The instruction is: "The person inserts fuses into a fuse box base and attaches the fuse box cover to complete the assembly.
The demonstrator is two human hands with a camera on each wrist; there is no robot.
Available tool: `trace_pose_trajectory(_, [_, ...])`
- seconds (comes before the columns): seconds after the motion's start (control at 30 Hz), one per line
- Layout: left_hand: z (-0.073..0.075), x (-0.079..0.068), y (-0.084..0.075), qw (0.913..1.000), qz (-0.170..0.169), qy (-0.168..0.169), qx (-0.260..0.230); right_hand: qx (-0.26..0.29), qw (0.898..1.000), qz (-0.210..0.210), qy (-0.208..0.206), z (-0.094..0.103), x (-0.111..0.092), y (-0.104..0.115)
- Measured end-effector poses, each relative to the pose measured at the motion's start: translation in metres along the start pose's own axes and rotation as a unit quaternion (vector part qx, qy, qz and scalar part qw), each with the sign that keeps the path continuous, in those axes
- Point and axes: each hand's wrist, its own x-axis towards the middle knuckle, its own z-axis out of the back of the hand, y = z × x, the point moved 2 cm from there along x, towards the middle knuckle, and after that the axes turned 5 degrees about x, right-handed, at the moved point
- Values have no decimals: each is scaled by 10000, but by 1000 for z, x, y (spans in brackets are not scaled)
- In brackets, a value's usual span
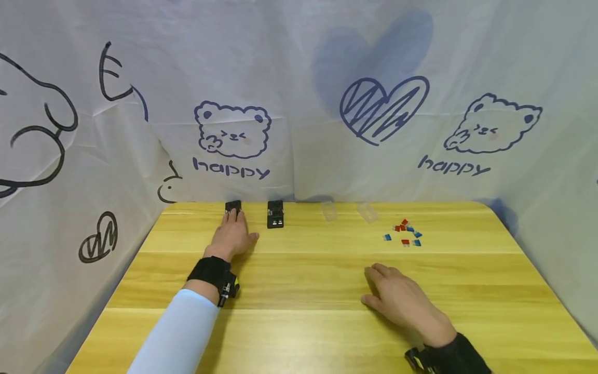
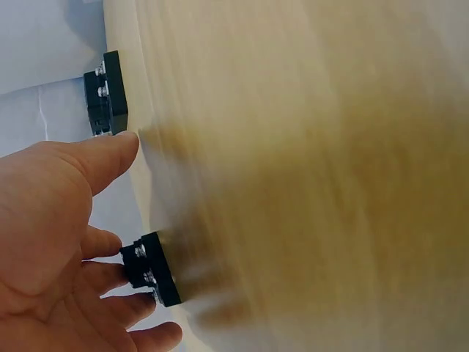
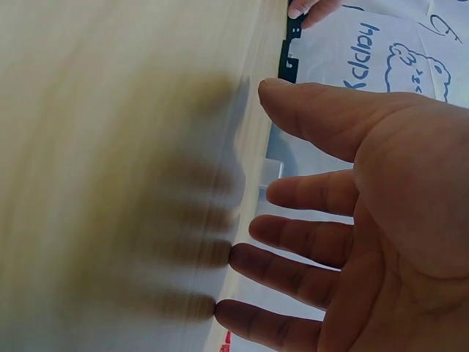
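Black plastic for the left block (image 1: 232, 204), at the far edge of a wood-grained table (image 1: 299, 285), right by the hanging white cloth (image 1: 299, 57). Reaching out to it with the left hand (image 1: 232, 235), palm down, fingertips over the near end, fingers long and relaxed, thumb spread off to the side; released rather than clenched, and hard to tell how firmly in contact. Just to the right, near the thumb side, a matching right block (image 1: 275, 214), with small bright metal parts, likewise by the far edge. Farther right along that edge, two clear pieces (image 1: 367, 212), faint against the wood and a little apart from each other. Beyond these, in a loose scatter on the right half, four red pieces (image 1: 405, 242) and four blue pieces (image 1: 417, 242), small and flat, some touching or nearly so. Nearer, below the scatter, the right hand (image 1: 404, 300), palm down low over the wood, fingers loosely extended, thumb apart, likewise released; impossible to tell whether resting on the surface. Around each wrist, a black band (image 1: 207, 272) with a small device; on the left arm, a pale blue sleeve (image 1: 177, 332). On the cloth behind, bear drawings (image 1: 233, 130) above "happy" lettering, with a scribbled heart (image 1: 385, 110) between.
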Motion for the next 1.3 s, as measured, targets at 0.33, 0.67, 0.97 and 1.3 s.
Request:
trace_pose_trajectory(0.33, [-1,-7,-6,9996,-59,132,-234,-105,9999,94,47,2,2,-1])
trace_pose_trajectory(0.67, [-4,-29,-19,9993,-314,105,-183,-80,9998,28,185,3,3,0])
trace_pose_trajectory(0.97, [-7,-54,-32,9985,-461,114,-279,-71,9998,33,205,3,1,0])
trace_pose_trajectory(1.3, [-10,-84,-54,9957,-907,-71,-176,-72,9998,92,180,3,-1,0])
